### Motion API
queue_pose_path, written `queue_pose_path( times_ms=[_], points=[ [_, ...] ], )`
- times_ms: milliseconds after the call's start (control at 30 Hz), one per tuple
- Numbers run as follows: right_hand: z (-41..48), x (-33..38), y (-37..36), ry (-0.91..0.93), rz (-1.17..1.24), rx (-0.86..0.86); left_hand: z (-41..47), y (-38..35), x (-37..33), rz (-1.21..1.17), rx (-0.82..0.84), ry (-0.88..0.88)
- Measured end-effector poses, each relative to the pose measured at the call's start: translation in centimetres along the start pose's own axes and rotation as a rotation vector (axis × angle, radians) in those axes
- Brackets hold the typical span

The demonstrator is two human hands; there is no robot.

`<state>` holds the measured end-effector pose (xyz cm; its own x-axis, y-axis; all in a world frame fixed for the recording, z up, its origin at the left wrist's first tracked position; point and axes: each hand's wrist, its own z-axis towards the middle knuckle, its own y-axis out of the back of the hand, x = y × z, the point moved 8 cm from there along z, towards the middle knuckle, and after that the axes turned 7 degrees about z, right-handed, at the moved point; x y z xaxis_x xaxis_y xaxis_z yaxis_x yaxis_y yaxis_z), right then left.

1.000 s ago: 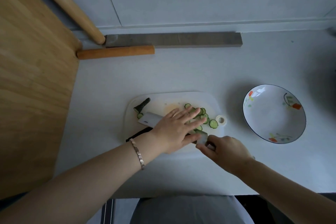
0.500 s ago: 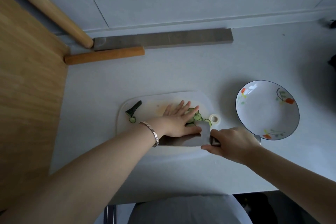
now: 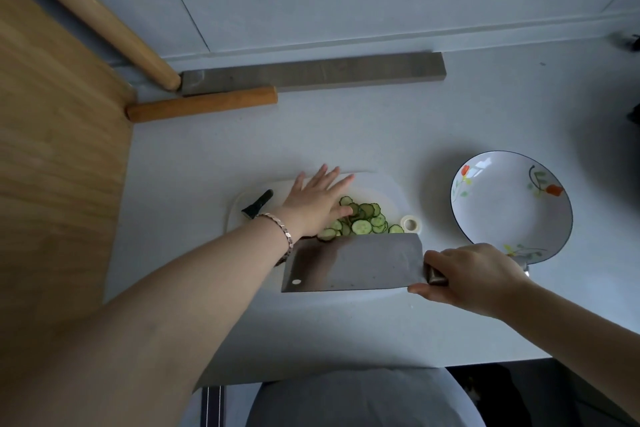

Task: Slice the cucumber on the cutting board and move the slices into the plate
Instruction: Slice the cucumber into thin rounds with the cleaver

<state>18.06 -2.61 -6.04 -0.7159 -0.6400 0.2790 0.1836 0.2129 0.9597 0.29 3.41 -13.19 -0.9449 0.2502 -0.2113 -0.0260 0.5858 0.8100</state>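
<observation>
A pile of green cucumber slices [image 3: 363, 220] lies on the white cutting board [image 3: 384, 189]. My left hand [image 3: 317, 201] is spread flat with straight fingers, its thumb side against the left of the pile. My right hand [image 3: 467, 276] grips the handle of a wide cleaver [image 3: 353, 263], whose blade lies nearly flat over the board's near edge, just in front of the slices. A dark cucumber end piece [image 3: 258, 208] sits at the board's left. The flowered white plate [image 3: 512, 206] stands to the right, with nothing in it.
A small white ring-shaped thing [image 3: 411, 223] sits at the board's right edge. A grey bar [image 3: 311, 73] and an orange wooden stick [image 3: 202, 104] lie at the back by the wall. A wooden panel [image 3: 59, 163] borders the left. The counter's front edge is close to my body.
My right hand has swung the cleaver so its broad side faces up by the slices. My left hand has slid back and left, uncovering the pile. The camera view also shifted.
</observation>
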Motion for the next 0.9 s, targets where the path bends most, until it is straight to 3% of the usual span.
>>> queue_pose_path(
  times_ms=[100, 200, 267, 300, 367, 433, 500, 567, 700, 767, 833, 900],
  points=[
    [-0.5, -0.6, 0.4, -0.044, -0.045, -0.025, -1.5, 2.3, 1.2, 0.022, -0.122, 0.001],
    [-1.0, -0.5, 0.7, -0.139, -0.104, 0.145, -4.0, 4.4, 3.1, -0.099, -0.317, 0.048],
    [-2.0, -1.2, -0.5, -0.300, -0.004, 0.288, -6.0, 5.5, 4.3, -0.227, -0.465, 0.087],
    [-2.1, -1.5, -0.6, -0.346, 0.041, 0.268, -6.9, 5.7, 4.4, -0.299, -0.496, 0.079],
    [-1.8, -1.6, -0.1, -0.385, 0.049, 0.231, -7.6, 5.1, 2.8, -0.410, -0.395, -0.054],
    [-1.5, -1.6, 0.0, -0.384, 0.035, 0.213, -7.3, 2.9, 0.2, -0.381, -0.150, -0.198],
    [-1.1, -1.3, 0.5, -0.368, -0.007, 0.229, -6.8, 0.7, -1.0, -0.264, 0.036, -0.211],
    [-1.2, -1.2, 1.0, -0.358, -0.053, 0.248, -6.2, -0.4, -0.8, -0.242, 0.119, -0.148],
    [-1.8, -1.2, 1.1, -0.351, -0.099, 0.253, -5.3, -0.3, -1.0, -0.359, 0.144, -0.070],
    [-2.2, -1.2, 1.5, -0.291, -0.076, 0.154, -5.0, 0.4, -1.6, -0.340, 0.117, -0.079],
    [-2.5, -1.2, 1.8, -0.329, -0.071, 0.154, -5.1, 2.2, -2.2, -0.327, 0.010, -0.113],
    [-2.9, -1.7, 1.3, -0.453, -0.006, 0.212, -6.0, 5.2, -1.8, -0.430, -0.209, -0.124]
  ],
)
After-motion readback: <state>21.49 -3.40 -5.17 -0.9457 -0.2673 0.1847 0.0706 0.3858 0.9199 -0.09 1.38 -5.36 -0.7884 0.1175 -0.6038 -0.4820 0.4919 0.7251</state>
